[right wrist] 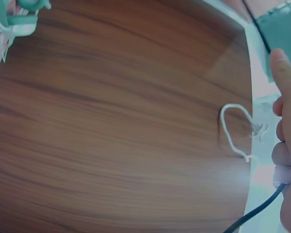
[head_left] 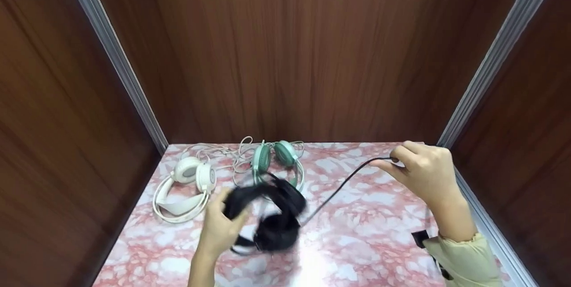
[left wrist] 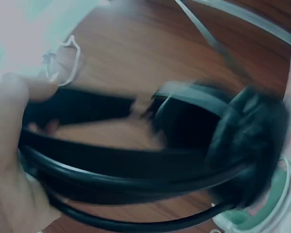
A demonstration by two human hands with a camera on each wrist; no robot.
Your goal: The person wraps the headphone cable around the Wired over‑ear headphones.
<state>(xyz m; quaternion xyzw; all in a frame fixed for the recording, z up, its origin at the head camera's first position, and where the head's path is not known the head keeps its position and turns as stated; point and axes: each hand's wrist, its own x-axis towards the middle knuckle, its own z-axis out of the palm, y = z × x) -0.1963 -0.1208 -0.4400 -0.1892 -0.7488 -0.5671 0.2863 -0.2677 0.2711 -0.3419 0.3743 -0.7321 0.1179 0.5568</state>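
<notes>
My left hand (head_left: pixel 221 224) grips a pair of black headphones (head_left: pixel 277 232) by the headband, lifted over the table and blurred by motion. In the left wrist view, the band's thin outer bars (left wrist: pixel 136 182) run from the palm towards the ear cups (left wrist: pixel 247 145). A black cable (head_left: pixel 341 185) stretches from the headphones up to the right, where my right hand (head_left: pixel 426 173) pinches it between thumb and fingers. Seen from the right wrist, the cable (right wrist: pixel 257 212) also comes out below the curled fingers.
White headphones (head_left: pixel 206 178) lie at the table's left, and green headphones (head_left: pixel 262 160) lie at the back, with pale tangled cables (head_left: pixel 241 155) between them. The pink marbled table (head_left: pixel 357 251) is enclosed by brown wood-grain panels (head_left: pixel 285 55). A small black piece (head_left: pixel 419 238) shows beside the right sleeve.
</notes>
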